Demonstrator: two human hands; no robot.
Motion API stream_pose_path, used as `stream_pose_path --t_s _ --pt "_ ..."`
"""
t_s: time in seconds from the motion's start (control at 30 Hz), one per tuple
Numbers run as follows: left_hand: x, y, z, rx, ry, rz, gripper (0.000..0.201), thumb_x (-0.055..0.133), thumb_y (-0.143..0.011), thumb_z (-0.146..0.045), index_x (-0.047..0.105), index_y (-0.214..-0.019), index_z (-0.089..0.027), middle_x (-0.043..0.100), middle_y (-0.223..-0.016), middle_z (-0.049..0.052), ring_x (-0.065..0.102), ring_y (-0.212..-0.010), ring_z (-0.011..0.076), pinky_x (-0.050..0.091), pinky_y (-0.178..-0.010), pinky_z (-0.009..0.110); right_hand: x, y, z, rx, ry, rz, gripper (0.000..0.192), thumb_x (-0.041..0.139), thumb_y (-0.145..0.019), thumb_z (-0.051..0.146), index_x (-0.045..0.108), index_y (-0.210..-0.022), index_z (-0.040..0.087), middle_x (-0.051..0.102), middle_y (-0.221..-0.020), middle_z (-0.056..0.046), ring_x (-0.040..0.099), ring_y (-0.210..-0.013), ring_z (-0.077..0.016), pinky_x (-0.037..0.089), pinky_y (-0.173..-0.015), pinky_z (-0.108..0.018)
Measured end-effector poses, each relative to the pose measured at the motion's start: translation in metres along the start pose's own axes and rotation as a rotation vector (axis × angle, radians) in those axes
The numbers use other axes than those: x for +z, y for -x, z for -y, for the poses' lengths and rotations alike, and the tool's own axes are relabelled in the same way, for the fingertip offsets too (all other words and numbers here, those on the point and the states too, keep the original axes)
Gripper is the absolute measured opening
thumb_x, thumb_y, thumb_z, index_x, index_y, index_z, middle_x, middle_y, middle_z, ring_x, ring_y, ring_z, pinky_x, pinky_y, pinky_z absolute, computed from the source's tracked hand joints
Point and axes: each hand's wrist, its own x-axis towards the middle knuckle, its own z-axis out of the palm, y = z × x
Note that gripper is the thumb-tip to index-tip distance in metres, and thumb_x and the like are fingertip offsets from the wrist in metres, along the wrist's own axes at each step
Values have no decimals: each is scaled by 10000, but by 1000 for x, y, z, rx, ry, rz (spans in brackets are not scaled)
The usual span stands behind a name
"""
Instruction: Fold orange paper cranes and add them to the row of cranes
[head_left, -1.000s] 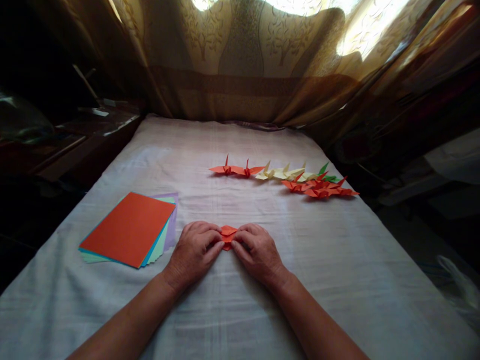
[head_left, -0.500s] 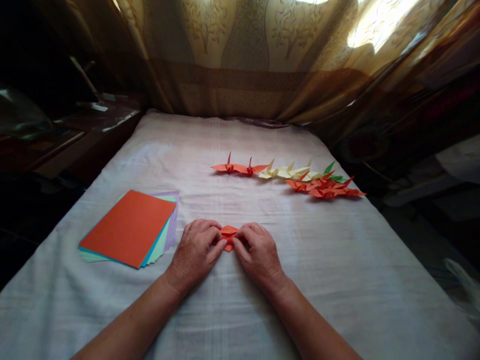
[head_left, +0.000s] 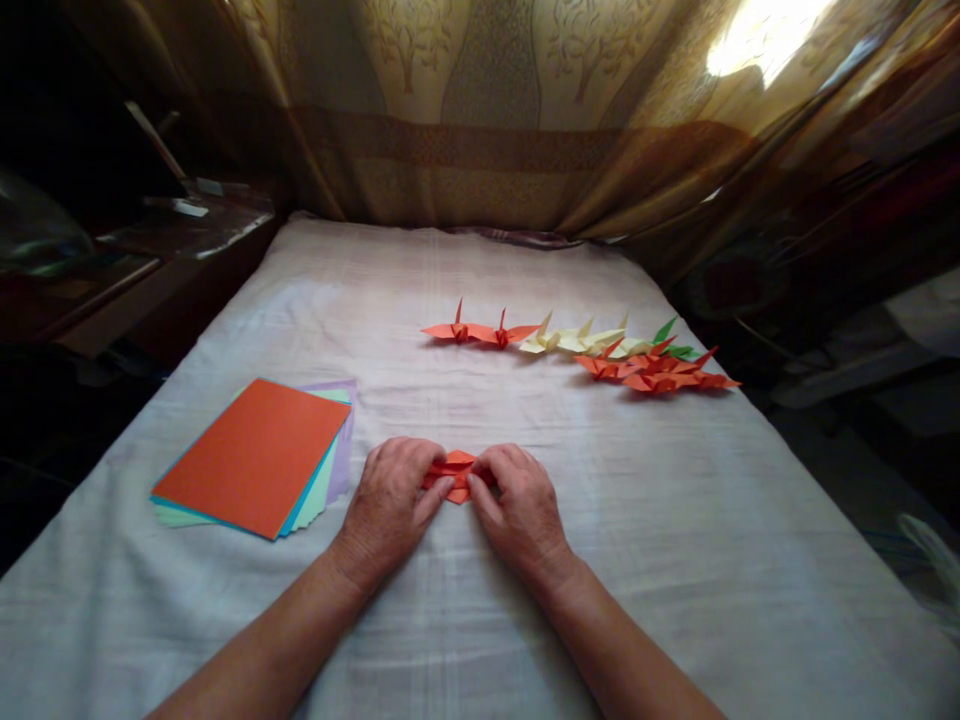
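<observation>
A small folded piece of orange paper (head_left: 459, 470) lies on the pale cloth between my two hands, its layers partly spread. My left hand (head_left: 397, 490) has its fingers and thumb closed on the paper's left side. At the opposite side, my right hand (head_left: 517, 495) grips the paper between thumb and curled fingers. Both hands rest low on the cloth, and their fingers hide the paper's outer ends.
On the left sits a stack of coloured paper (head_left: 259, 460), orange on top. Several folded orange cranes (head_left: 652, 370), cream cranes (head_left: 574, 338) and a green one (head_left: 675, 343) stand at the back right. The cloth-covered surface (head_left: 465, 620) ends before a curtain (head_left: 495, 100).
The left thumb and fingers have shifted slightly on the folded paper, showing a bit more of its left side. The right hand stays nearly still. The view has tilted a little.
</observation>
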Motion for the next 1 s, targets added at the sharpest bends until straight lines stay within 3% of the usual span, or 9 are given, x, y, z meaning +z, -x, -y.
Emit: stream_pose_path --t_s 0.1,0.27,0.57,1.0 --pt "1 1 1 21 -6 -21 190 594 -915 -250 564 -1098 -213 658 -1022 55 562 -981 242 422 -890 389 0 0 0 -7 7 3 89 566 -861 156 566 -793 214 605 -805 -18 528 -775 -182 364 -728 -297" --pt "-2 -2 -4 -22 -15 75 109 611 -901 -238 618 -1009 -245 649 -1005 35 554 -984 237 415 -874 382 0 0 1 -12 16 9 93 566 -859 157 567 -787 216 606 -802 -21 530 -777 -185 370 -731 -303" --pt "-3 -4 -5 -67 1 74 148 647 -884 -255 589 -1017 -226 653 -1017 36 553 -986 241 411 -877 388 2 -3 7 42 66 -17 90 631 -836 228 557 -786 215 593 -784 -14 519 -734 -179 365 -713 -310" --pt "2 -21 -11 -230 -42 115 216 638 -779 -183 606 -988 -227 680 -956 21 572 -961 260 395 -859 416 -14 -5 -7 -28 -150 49 166 551 -804 71 549 -725 217 609 -765 2 557 -752 -157 424 -708 -260"
